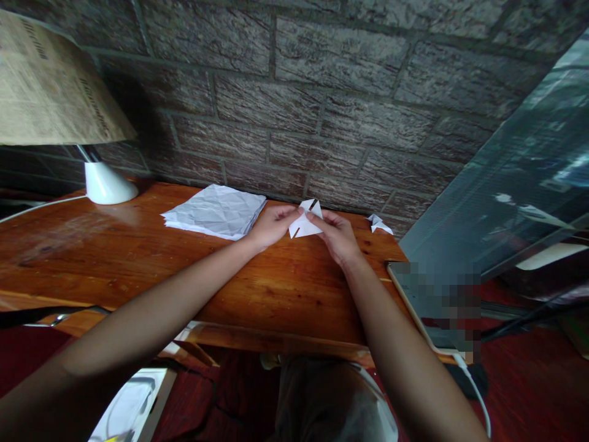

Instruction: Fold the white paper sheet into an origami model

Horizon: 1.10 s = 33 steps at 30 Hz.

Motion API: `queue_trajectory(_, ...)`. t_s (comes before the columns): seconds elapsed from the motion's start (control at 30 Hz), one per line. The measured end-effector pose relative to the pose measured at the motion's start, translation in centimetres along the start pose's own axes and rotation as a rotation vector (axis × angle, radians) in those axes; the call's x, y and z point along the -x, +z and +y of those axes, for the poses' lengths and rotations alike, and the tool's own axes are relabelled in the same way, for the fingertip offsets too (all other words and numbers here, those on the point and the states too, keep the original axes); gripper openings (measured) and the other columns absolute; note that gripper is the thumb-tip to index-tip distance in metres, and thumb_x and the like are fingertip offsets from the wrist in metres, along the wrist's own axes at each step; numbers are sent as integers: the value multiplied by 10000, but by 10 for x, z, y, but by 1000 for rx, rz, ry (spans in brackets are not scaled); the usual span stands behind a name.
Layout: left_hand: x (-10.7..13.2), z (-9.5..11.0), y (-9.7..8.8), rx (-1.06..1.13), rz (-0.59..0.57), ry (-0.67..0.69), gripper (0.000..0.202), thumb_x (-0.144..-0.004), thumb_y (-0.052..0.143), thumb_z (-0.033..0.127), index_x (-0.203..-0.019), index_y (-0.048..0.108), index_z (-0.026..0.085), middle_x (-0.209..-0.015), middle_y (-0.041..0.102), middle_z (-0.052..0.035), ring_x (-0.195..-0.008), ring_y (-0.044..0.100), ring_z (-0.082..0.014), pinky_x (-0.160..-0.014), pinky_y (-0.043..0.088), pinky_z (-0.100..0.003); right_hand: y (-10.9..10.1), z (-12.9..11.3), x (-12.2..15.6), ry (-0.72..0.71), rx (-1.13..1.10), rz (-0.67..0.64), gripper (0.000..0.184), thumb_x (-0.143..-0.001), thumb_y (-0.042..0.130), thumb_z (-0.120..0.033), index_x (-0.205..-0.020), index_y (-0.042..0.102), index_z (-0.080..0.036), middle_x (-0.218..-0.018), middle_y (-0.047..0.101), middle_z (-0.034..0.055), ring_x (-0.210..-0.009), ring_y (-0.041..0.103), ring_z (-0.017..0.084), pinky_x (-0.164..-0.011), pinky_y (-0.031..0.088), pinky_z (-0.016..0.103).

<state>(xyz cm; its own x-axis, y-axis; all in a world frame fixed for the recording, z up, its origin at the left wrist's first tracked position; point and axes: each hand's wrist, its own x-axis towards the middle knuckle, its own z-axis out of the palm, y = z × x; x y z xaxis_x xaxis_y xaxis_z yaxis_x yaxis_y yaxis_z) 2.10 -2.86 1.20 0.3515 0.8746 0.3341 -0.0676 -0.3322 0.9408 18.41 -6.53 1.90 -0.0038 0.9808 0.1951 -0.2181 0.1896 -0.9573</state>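
Note:
Between my two hands is a small piece of folded white paper, held just above the wooden table near the wall. Its outline is angular, with narrow gaps at the top and lower left. My left hand pinches its left side, thumb on top. On the right side, my right hand grips it with the thumb pressed on the face and the fingers behind. The fingers beneath the paper are partly hidden. Left of my left hand lies a stack of creased white paper sheets.
A small folded paper shape lies at the table's back right. A tablet with a white cable sits along the right edge, partly blurred out. At the left stands a lamp with a newsprint shade. A brick wall borders the wooden table.

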Motion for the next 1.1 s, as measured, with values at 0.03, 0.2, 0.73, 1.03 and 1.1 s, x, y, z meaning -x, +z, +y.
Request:
queue_trajectory(0.03, 0, 0, 0, 18, 2, -14, 488, -782, 694, 645, -780, 701, 157, -700, 650, -1, -645, 527, -129, -612, 392, -261, 0, -1, 0, 12, 3, -4, 337, -603, 922, -420, -841, 788, -224, -844, 777, 6, -783, 679, 158, -806, 521, 304)
queue_trajectory(0.2, -2, -1, -1, 90, 3, -44, 375, -745, 766, 504, -859, 717, 150, -804, 717, -18, -734, 617, -142, -701, 464, -270, -3, 0, -2, 19, -34, 60, 357, -571, 934, -382, -857, 793, -222, -898, 795, 20, -816, 703, 171, -846, 542, 333)
queue_trajectory(0.73, -3, -4, -6, 200, 13, -21, 427, -670, 862, 294, -1035, 707, 137, -904, 795, -58, -827, 730, -189, -858, 539, -357, -4, 2, -4, -1, -20, 28, 335, -583, 908, -327, -885, 788, -245, -891, 779, 1, -840, 679, 171, -855, 527, 336)
queue_trajectory(1.03, -2, -4, -5, 208, 23, -48, 392, -619, 896, 267, -953, 741, 132, -884, 799, -54, -802, 728, -181, -860, 551, -356, -6, 6, -4, -122, 102, 33, 319, -634, 889, -369, -905, 786, -237, -914, 783, 13, -859, 690, 196, -898, 510, 362)
queue_trajectory(1.1, -2, -4, -4, 225, 29, -78, 376, -624, 902, 315, -920, 758, 131, -908, 800, -67, -818, 727, -181, -878, 553, -363, -6, 6, -4, -144, 137, 35, 308, -651, 879, -378, -906, 783, -235, -932, 785, 15, -874, 691, 198, -905, 509, 357)
